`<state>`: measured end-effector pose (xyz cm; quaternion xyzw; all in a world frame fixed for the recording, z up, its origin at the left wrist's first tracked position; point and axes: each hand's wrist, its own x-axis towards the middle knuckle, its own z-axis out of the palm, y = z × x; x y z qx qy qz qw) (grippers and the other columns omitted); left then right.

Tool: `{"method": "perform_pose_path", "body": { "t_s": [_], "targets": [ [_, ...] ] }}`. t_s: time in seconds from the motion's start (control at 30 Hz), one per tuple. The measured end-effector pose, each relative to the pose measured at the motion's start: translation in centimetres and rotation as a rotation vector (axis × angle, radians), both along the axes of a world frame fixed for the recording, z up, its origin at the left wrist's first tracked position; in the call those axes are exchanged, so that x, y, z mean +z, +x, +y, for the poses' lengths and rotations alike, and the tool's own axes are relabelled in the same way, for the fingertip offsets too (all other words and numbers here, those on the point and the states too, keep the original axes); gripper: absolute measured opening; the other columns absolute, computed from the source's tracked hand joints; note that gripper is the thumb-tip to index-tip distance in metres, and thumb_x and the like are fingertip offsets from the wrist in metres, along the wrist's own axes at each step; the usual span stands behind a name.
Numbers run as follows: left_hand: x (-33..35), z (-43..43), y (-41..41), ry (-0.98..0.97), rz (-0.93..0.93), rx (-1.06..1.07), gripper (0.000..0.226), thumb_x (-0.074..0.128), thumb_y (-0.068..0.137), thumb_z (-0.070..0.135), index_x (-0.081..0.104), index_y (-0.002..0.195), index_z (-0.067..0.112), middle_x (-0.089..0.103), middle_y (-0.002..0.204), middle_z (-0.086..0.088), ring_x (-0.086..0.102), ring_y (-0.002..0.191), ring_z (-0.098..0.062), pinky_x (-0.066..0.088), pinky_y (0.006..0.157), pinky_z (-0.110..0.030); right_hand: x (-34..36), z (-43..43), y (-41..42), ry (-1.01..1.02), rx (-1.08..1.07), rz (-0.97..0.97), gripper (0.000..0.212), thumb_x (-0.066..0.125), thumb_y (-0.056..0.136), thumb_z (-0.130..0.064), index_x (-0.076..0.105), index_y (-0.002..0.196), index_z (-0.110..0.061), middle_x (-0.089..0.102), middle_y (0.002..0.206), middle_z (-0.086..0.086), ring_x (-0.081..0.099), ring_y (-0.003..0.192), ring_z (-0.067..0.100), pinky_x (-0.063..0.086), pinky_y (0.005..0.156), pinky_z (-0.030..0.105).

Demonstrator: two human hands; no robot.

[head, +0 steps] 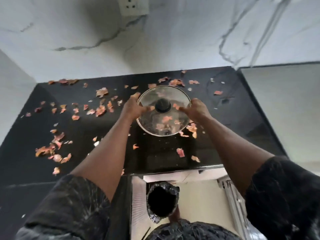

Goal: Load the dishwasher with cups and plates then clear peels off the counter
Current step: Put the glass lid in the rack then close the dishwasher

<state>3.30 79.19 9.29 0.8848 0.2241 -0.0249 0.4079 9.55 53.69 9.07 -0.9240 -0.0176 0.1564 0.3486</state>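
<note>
A round glass lid [163,122] with a black knob and metal rim is held over the black counter [161,158]. My left hand [134,108] grips its left edge, thumb across the glass. On the right edge, my right hand [196,110] grips the same way. Orange-pink peels [102,92] lie scattered over the counter, thickest at the left [52,149] and behind the lid. More peels show through the glass; whether they lie on the lid or under it I cannot tell.
A bin lined with a black bag [162,200] stands open on the floor below the counter's front edge. A marble wall with a socket [133,6] rises behind. A white panel [280,108] borders the counter's right side.
</note>
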Motion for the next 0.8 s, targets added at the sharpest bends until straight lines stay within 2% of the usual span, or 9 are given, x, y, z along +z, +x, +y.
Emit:
{"method": "perform_pose_path", "body": {
  "t_s": [0.03, 0.1, 0.17, 0.33, 0.4, 0.53, 0.7, 0.8],
  "targets": [
    [-0.3, -1.6, 0.8, 0.005, 0.017, -0.038, 0.084, 0.089, 0.057, 0.058, 0.061, 0.122, 0.014, 0.068, 0.112, 0.003, 0.064, 0.102, -0.018, 0.054, 0.093, -0.042, 0.2, -2.0, -0.5, -0.01, -0.034, 0.001, 0.067, 0.078, 0.081, -0.055, 0.057, 0.122, -0.005, 0.065, 0.122, 0.015, 0.061, 0.112, 0.033, 0.046, 0.082, 0.035],
    [-0.4, -5.4, 2.0, 0.008, 0.042, -0.128, 0.075, 0.089, 0.054, 0.06, 0.063, 0.11, 0.018, 0.069, 0.103, 0.003, 0.065, 0.094, -0.017, 0.055, 0.088, -0.04, 0.1, -6.3, -1.3, -0.007, -0.111, 0.0, 0.066, 0.079, 0.082, -0.051, 0.056, 0.124, -0.006, 0.064, 0.125, 0.016, 0.06, 0.115, 0.033, 0.045, 0.086, 0.035],
    [-0.2, -9.3, 2.5, 0.011, 0.055, -0.223, 0.068, 0.088, 0.06, 0.056, 0.063, 0.11, 0.018, 0.068, 0.103, 0.002, 0.064, 0.095, -0.017, 0.053, 0.082, -0.034, -0.1, -10.2, -2.4, -0.017, -0.168, 0.007, 0.067, 0.078, 0.082, -0.051, 0.055, 0.126, -0.006, 0.063, 0.129, 0.016, 0.059, 0.118, 0.033, 0.045, 0.091, 0.036],
    [-0.6, -18.7, 3.9, 0.055, 0.088, -0.377, 0.085, 0.08, 0.051, 0.071, 0.061, 0.117, 0.021, 0.068, 0.111, 0.001, 0.065, 0.101, -0.019, 0.055, 0.085, -0.035, -0.5, -19.8, -5.6, 0.008, -0.293, 0.018, 0.072, 0.077, 0.078, -0.059, 0.059, 0.128, -0.01, 0.066, 0.127, 0.011, 0.062, 0.117, 0.031, 0.049, 0.094, 0.036],
    [-0.4, -22.9, 3.9, 0.064, 0.088, -0.433, 0.077, 0.083, 0.058, 0.065, 0.062, 0.116, 0.019, 0.068, 0.108, 0.003, 0.064, 0.1, -0.018, 0.05, 0.08, -0.03, -0.8, -23.6, -7.2, 0.008, -0.341, -0.001, 0.079, 0.075, 0.071, -0.069, 0.063, 0.124, -0.012, 0.068, 0.123, 0.011, 0.064, 0.115, 0.031, 0.052, 0.094, 0.037],
    [0.2, -31.0, 3.2, 0.11, 0.088, -0.572, 0.07, 0.084, 0.062, 0.063, 0.065, 0.112, 0.018, 0.069, 0.104, 0.002, 0.062, 0.098, -0.018, 0.047, 0.079, -0.03, -1.0, -30.7, -11.1, 0.018, -0.478, -0.001, 0.071, 0.078, 0.079, -0.058, 0.057, 0.126, -0.009, 0.065, 0.125, 0.018, 0.06, 0.118, 0.036, 0.049, 0.092, 0.037],
    [1.1, -41.8, 2.2, 0.144, 0.11, -0.776, 0.059, 0.085, 0.064, 0.058, 0.065, 0.103, 0.019, 0.069, 0.095, 0.004, 0.065, 0.093, -0.018, 0.048, 0.072, -0.029, -1.3, -39.6, -16.6, 0.034, -0.657, 0.005, 0.077, 0.075, 0.083, -0.057, 0.049, 0.134, -0.005, 0.06, 0.131, 0.02, 0.056, 0.122, 0.038, 0.047, 0.095, 0.039],
    [1.5, -48.5, 1.0, 0.155, 0.101, -0.89, 0.068, 0.087, 0.062, 0.056, 0.062, 0.11, 0.016, 0.067, 0.102, 0.003, 0.063, 0.095, -0.019, 0.048, 0.074, -0.03, -1.7, -44.6, -20.0, 0.067, -0.757, -0.001, 0.079, 0.075, 0.081, -0.061, 0.05, 0.135, -0.009, 0.062, 0.13, 0.016, 0.058, 0.122, 0.037, 0.049, 0.096, 0.04]
  ]
}}
